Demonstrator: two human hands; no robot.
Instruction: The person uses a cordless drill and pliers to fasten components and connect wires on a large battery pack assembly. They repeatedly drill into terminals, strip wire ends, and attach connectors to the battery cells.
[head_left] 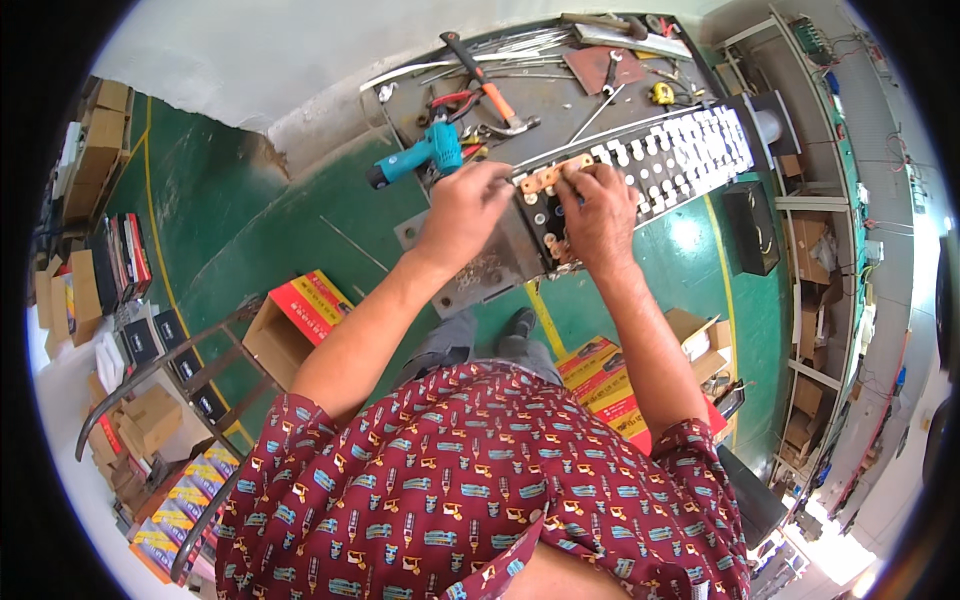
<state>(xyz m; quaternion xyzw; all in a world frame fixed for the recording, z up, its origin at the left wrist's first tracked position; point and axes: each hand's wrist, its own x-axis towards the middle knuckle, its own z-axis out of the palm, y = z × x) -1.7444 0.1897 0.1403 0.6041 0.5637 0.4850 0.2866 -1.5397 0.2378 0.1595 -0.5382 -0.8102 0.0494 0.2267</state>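
A long black panel carries rows of round, pale metal pieces and lies slanted across the bench. Over its near left end is a short copper-coloured bar with holes along it. My left hand is beside the bar's left end, thumb and fingers pinched together; whatever is between them is too small to make out. My right hand bends over the bar's right end, fingers closed on it, fingertips partly hidden. More copper-coloured pieces sit at the panel's lower left corner, by my right wrist.
On the bench lie a teal power drill, a hammer, a wrench and a yellow tape measure. Printed cartons and an open box stand on the green floor. Shelving lines the right side.
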